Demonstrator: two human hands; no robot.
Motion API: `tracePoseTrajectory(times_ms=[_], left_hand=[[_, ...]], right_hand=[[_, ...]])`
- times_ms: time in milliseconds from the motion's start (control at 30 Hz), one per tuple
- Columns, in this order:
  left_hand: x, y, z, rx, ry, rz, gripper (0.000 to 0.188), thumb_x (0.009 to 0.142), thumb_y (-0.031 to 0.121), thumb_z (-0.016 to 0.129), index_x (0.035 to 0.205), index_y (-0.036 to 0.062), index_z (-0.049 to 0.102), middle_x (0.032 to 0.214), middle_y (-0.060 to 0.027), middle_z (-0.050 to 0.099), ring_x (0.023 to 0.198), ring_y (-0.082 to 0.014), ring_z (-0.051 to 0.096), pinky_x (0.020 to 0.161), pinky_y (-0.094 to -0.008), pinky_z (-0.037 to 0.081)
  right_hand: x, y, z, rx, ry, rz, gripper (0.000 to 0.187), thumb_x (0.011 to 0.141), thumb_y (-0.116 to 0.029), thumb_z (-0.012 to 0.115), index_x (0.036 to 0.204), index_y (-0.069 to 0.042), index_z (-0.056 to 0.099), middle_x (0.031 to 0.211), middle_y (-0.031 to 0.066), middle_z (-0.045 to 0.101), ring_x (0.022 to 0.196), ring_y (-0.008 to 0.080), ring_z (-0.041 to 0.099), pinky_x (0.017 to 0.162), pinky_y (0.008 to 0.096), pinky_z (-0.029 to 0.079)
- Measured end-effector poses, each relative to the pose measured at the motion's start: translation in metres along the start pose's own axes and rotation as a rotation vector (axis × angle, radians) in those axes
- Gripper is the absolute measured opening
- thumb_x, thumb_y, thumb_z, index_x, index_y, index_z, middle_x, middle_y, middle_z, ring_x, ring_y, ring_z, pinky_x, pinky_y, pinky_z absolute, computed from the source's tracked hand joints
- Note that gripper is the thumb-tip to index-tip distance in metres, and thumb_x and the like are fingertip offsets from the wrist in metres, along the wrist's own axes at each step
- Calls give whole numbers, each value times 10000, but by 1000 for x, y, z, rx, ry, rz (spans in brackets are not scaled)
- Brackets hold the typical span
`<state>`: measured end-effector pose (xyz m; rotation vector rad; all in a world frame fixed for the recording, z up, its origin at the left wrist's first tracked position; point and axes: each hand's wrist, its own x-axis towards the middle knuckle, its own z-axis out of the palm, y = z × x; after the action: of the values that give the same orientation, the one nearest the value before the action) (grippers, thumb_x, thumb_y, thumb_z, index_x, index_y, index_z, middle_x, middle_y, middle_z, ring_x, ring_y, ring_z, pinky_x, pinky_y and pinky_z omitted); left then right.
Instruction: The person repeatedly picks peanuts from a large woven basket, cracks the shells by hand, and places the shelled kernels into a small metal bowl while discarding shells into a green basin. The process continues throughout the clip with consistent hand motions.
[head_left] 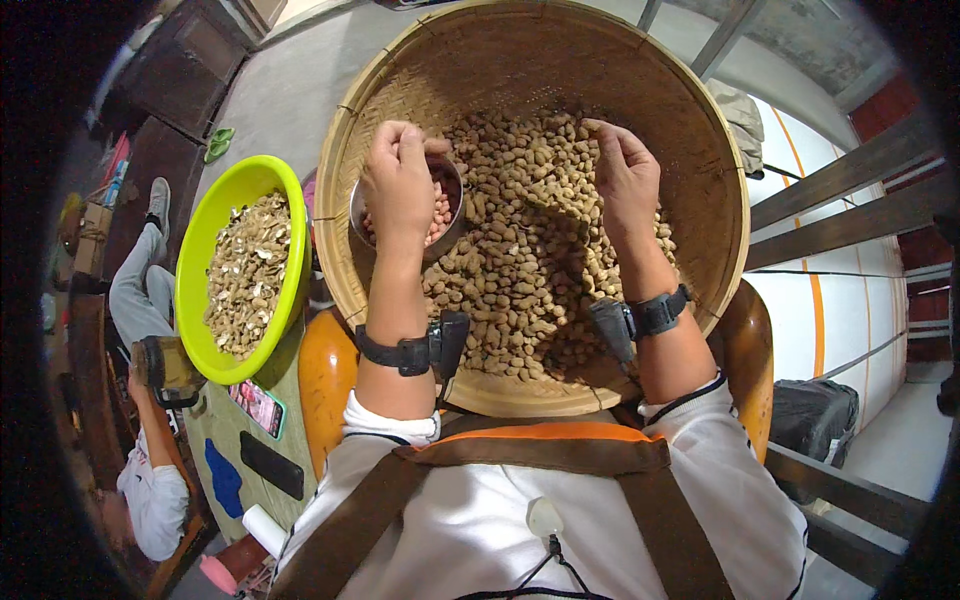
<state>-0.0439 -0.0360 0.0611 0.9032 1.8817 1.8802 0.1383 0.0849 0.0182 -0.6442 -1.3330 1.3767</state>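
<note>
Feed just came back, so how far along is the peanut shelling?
Done: the green bowl holds a heap of empty shells, and the small metal bowl holds pinkish kernels. In hand: the left hand is over that bowl, and the right hand pinches at the pile. Left: a large pile of unshelled peanuts in the woven tray.

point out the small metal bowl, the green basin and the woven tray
small metal bowl (452,178): head view, on its right rim beside the left hand
green basin (193,262): head view, on its bare left wall
woven tray (540,60): head view, on the bare weave beyond the peanuts
</note>
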Motion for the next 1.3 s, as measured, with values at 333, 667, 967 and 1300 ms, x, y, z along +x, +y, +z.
tracePoseTrajectory(times_ms=[333,667,967,1300], left_hand=[[-11,-3,20,361,109,632,132,888,148,613,879,24,658,830,-120,629,793,-283,603,713,-367,470],[-31,-6,58,164,-232,524,165,847,66,640,995,23,698,955,-130,687,886,-243,660,799,-321,499],[-32,-46,64,729,-345,551,207,834,137,654,1024,54,668,994,-131,641,956,-348,604,822,-431,500],[-35,-66,76,958,-498,590,196,812,179,675,984,88,663,1010,-109,558,1034,-319,527,860,-442,458]], right_hand=[[1,-1,-12,564,-43,375,198,964,-220,440,961,-83,584,653,-26,405,515,75,328,425,211,238],[-4,9,-2,624,-112,764,427,984,-498,421,948,-91,548,839,52,555,589,94,436,435,195,319],[29,11,-58,673,104,462,345,976,-447,489,813,-146,451,752,18,460,568,97,361,467,222,297],[39,9,-82,786,304,398,203,954,-220,575,1125,-111,558,784,10,531,634,129,501,462,214,398]])
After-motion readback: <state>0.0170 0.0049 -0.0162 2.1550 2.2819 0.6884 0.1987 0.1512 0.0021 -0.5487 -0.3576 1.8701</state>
